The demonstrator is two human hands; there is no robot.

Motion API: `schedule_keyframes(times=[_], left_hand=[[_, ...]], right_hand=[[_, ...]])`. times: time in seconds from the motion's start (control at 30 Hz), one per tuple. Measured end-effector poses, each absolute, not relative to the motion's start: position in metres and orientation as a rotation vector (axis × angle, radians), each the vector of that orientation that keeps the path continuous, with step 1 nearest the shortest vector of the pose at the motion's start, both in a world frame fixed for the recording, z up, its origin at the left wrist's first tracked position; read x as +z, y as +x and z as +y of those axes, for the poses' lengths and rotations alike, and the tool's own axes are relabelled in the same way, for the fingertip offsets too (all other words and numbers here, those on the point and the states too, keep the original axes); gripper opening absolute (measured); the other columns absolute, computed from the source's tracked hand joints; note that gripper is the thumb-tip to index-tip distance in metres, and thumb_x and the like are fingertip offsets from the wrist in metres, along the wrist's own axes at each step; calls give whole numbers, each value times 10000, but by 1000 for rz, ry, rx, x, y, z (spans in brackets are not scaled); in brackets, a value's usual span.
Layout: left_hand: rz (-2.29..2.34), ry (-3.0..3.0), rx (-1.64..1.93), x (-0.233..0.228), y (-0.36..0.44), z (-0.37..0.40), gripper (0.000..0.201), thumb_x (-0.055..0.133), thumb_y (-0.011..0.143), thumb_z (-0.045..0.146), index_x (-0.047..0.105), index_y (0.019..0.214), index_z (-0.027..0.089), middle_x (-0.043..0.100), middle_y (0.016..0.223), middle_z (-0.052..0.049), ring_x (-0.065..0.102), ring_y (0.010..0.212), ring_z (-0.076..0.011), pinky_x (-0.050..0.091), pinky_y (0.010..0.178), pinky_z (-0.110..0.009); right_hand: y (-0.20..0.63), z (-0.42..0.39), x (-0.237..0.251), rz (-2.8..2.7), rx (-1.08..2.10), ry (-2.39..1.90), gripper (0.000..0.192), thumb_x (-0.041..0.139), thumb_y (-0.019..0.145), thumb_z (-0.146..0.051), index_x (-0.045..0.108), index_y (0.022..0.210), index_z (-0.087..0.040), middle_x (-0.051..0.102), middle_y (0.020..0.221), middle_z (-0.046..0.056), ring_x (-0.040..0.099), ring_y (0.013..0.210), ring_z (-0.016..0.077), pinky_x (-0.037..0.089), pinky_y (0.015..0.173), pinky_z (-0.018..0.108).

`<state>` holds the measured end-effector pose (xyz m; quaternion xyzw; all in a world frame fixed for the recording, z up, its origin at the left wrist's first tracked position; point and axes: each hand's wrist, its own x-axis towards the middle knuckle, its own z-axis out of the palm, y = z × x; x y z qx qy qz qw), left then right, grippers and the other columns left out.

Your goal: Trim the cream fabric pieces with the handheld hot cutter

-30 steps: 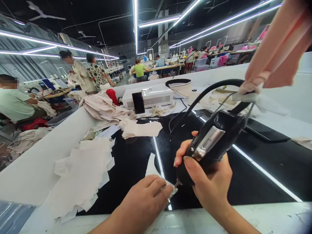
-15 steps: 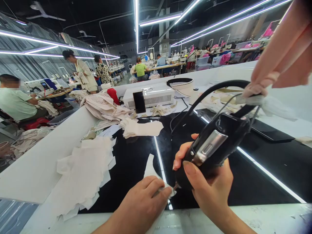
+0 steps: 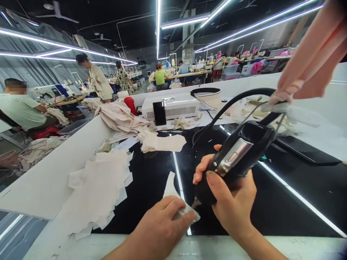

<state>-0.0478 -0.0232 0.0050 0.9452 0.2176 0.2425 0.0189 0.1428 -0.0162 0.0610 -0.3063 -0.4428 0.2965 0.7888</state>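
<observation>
Black plastic handheld tool (image 3: 233, 162), one, with silver metal plate on its upper side: held tilted above the glossy black tabletop (image 3: 146, 180), its narrow tip pointing down and left. Right hand (image 3: 235, 202), bare: closed round the tool's body, thumb lying along the near side, fingers wrapped over the far side. Left hand (image 3: 169, 216), bare: palm down, fingers bent, resting on a white fabric piece (image 3: 170, 185); whether finger and thumb pinch it, one cannot tell. The fabric piece lies on the tabletop, partly beneath the left hand, one narrow end pointing away from the person and one corner showing past the thumb, just beside the tool's tip; contact between tip and piece is unclear. Black cable (image 3: 235, 94): arched behind the tool. Pink cloth (image 3: 311, 65): knotted above the tool. Stack of off-white cut pieces (image 3: 100, 184), edges staggered: left of the left hand. Smaller stack of cream pieces (image 3: 162, 142): farther back. Dark pen (image 3: 170, 131): just behind that stack. Smartphone (image 3: 159, 113): propped upright against a white vented box (image 3: 179, 108). Heap of beige cloth (image 3: 121, 117): left of the box. Seated person in a bright green top (image 3: 161, 77): in the background.
</observation>
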Motion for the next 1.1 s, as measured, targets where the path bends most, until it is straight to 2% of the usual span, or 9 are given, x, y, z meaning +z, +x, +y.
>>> schedule_keyframes(times=[0.33,0.4,0.53,0.8,0.93,1.1], left_hand=[[737,2936,797,5,-49,-25,308,689,1078,153,708,1373,241,693,1193,-110,736,1050,-237,697,929,-356],[759,2931,793,5,-49,-26,313,683,1081,152,711,1377,252,684,1179,-107,732,1029,-226,694,909,-339],[783,2932,793,7,-49,-27,291,668,1093,164,719,1363,259,668,1169,-101,723,1011,-203,681,908,-299],[772,2900,820,4,-50,-26,285,660,1105,178,712,1371,269,655,1166,-96,705,1022,-203,669,901,-286],[768,2911,798,4,-51,-26,299,655,1113,179,692,1395,268,657,1167,-90,688,1007,-190,657,870,-262],[772,2909,852,5,-48,-26,228,650,1119,187,717,1330,244,655,1101,-81,681,951,-188,653,817,-257]], right_hand=[[143,-17,56,-984,640,-679,226,866,973,-299,647,1026,-287,767,894,-42,699,604,131,615,539,246],[143,-16,56,-981,646,-688,216,860,979,-303,667,1076,-294,763,886,-45,700,611,133,622,556,248],[141,-13,57,-943,659,-681,364,898,948,-338,688,1245,-312,757,878,-51,703,622,140,641,604,264],[139,-7,57,-948,683,-644,366,916,940,-349,689,1224,-309,763,889,-56,705,622,133,641,593,253],[136,-6,56,-965,682,-641,349,898,939,-302,677,1209,-301,765,878,-55,703,608,134,637,572,251],[133,-5,60,-994,648,-693,257,805,935,-177,638,1098,-286,751,830,-57,694,584,137,618,553,257]])
